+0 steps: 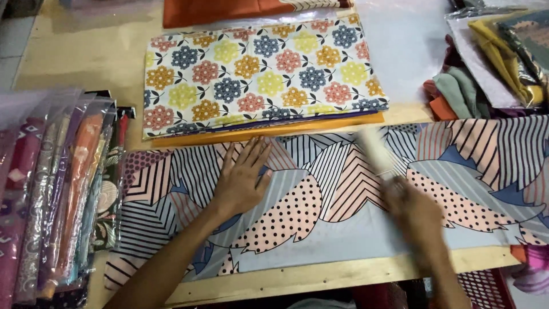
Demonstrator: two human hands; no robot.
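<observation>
A long patterned cloth (320, 189) with stripes, dots and peach and blue shapes lies flat along the near edge of the wooden table (86, 57). My left hand (243, 177) rests flat on its left part, fingers spread. My right hand (409, 209) is blurred by motion and grips a pale stick-like tool (374, 151) that points up and left over the cloth's middle.
A folded floral cloth (257, 74) on orange fabric lies behind the patterned one. Several bagged fabrics (51, 194) stand stacked at the left. More folded cloths and plastic bags (492, 63) are piled at the right. An orange cloth (229, 10) lies at the far edge.
</observation>
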